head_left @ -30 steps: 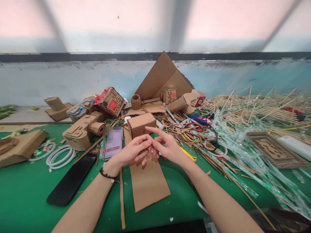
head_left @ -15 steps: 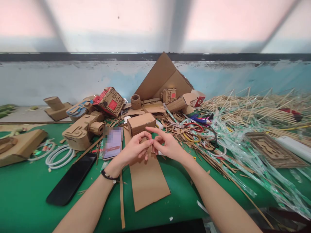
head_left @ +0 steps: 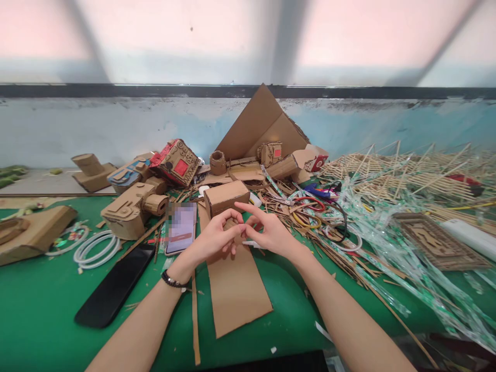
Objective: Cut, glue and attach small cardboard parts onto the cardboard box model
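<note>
My left hand (head_left: pixel 220 231) and my right hand (head_left: pixel 268 227) meet over a flat cardboard sheet (head_left: pixel 241 294). Their thumbs and fingertips are drawn together, curled and nearly touching. Whatever small thing lies between the fingertips is too hidden to name. On my right hand the index finger points out to the left above the pinch. Just beyond both hands stands a closed cardboard box (head_left: pixel 227 194), partly covered by them. A phone (head_left: pixel 181 227) with a lit screen lies beside my left wrist.
Left are a cardboard camera model (head_left: pixel 126 212), a coiled white cable (head_left: pixel 96 251) and a black phone-shaped slab (head_left: pixel 115 287). Behind stands a red-trimmed cardboard model (head_left: pixel 178 164). Scissors (head_left: pixel 284 200), cardboard scraps, plastic wrap (head_left: pixel 380 227) and thin wooden sticks (head_left: pixel 391 168) crowd the right.
Both hands stay in nearly the same place, with slight finger movement at the pinch. The brown sliver seen between the fingertips earlier is now harder to see.
</note>
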The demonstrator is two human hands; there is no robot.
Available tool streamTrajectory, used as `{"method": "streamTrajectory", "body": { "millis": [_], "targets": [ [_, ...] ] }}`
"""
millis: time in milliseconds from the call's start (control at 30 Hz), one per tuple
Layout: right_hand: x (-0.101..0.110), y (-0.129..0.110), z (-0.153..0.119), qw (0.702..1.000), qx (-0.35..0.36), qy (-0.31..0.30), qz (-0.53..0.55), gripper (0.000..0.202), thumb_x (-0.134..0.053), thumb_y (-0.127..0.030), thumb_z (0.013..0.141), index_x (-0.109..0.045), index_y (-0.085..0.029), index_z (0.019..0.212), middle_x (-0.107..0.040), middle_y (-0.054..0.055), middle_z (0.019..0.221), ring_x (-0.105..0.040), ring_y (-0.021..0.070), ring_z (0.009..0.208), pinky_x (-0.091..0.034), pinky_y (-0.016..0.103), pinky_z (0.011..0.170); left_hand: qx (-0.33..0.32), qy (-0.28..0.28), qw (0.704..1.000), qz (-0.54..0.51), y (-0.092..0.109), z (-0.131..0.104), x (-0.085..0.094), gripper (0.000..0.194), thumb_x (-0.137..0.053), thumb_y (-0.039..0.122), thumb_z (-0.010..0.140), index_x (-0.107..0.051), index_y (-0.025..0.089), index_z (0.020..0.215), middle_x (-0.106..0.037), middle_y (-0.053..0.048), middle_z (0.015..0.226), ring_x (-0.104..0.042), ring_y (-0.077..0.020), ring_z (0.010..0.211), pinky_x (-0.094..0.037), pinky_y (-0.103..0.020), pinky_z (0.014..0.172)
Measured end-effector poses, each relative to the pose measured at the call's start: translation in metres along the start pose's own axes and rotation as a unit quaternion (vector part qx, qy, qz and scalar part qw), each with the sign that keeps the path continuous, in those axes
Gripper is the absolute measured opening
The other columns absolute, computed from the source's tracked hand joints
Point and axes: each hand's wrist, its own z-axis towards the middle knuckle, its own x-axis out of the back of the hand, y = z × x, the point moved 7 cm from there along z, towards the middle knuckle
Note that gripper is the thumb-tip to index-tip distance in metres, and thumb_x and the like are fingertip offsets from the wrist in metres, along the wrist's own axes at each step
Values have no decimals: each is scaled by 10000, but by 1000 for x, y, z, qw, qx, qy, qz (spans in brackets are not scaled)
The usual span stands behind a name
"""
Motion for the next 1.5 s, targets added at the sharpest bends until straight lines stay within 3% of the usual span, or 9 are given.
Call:
{"method": "streamTrajectory", "body": {
  "millis": [267,633,967,1200,1500],
  "targets": [
    [2,-1,-1,1000,7,9,-26,556,-593,-312,1005,-485,-304,1550,-731,-22,857,-639,115,654,-522,224,666,2,-9,1000,11,2,-1,1,407,-729,550,918,-503,219,992,-555,102,502,-592,-140,363,-465,-202,392],
    [-6,-8,-3,998,2,27,53,537,-568,-253,996,-515,-271,1530,-620,-57,740,-582,111,622,-483,221,619,-5,-63,996,-57,3,-4,-7,380,-696,555,949,-518,219,935,-463,116,395,-515,-130,323,-521,-237,430],
    [-18,-2,-3,995,-5,33,95,519,-501,-373,1042,-491,-245,1545,-578,-41,694,-557,132,595,-477,235,575,-39,-49,993,-95,2,-2,-12,380,-697,552,947,-527,213,961,-443,129,374,-510,-125,315,-506,-214,414],
    [-19,0,-2,991,-16,36,126,521,-497,-423,1042,-496,-231,1526,-604,-34,670,-609,144,577,-499,240,553,-52,-42,992,-109,3,0,-12,440,-709,595,924,-548,185,917,-748,-16,696,-477,-54,314,-504,-203,405],
    [-18,9,-1,994,-29,57,89,489,-455,-386,1060,-525,-227,1517,-625,-28,653,-578,139,553,-487,244,549,-60,-17,994,-93,-1,2,-12,440,-673,603,948,-561,178,937,-714,-6,621,-512,-83,322,-484,-193,369]
  ]
}}
